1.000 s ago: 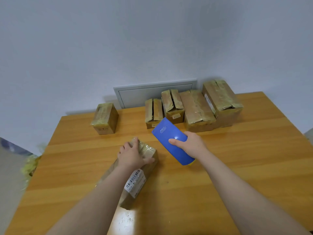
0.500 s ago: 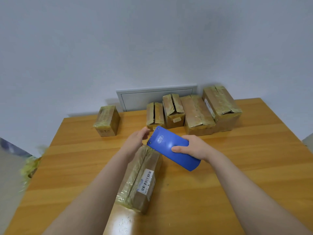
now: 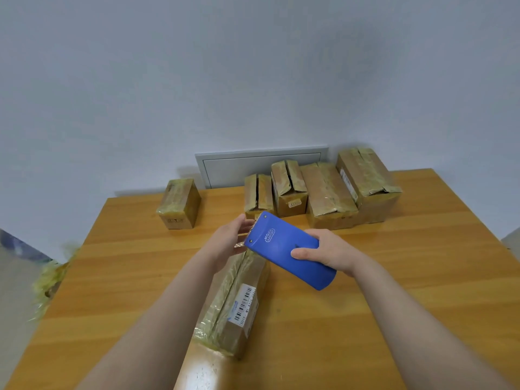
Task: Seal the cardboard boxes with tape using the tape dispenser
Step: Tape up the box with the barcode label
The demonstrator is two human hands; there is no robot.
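A long cardboard box [image 3: 236,302] with a barcode label lies on the wooden table [image 3: 422,291] in front of me, its top seam facing up. Above its far end my right hand [image 3: 329,253] grips a blue tape dispenser [image 3: 284,246], toothed end pointing left and away. My left hand [image 3: 228,240] is at that toothed end, thumb and fingers pinching the loose end of the tape [image 3: 239,244]. The fingertips are partly hidden behind the dispenser.
Several cardboard boxes [image 3: 329,192] stand in a row at the back of the table, some with flaps ajar. A single small box [image 3: 180,202] sits at the back left. A grey wall panel [image 3: 239,170] is behind them. Crumpled tape scraps [image 3: 50,280] lie beyond the left edge.
My left hand left the top of the long box and went up to the dispenser's toothed end. The right hand brought the dispenser left, over the box's far end.
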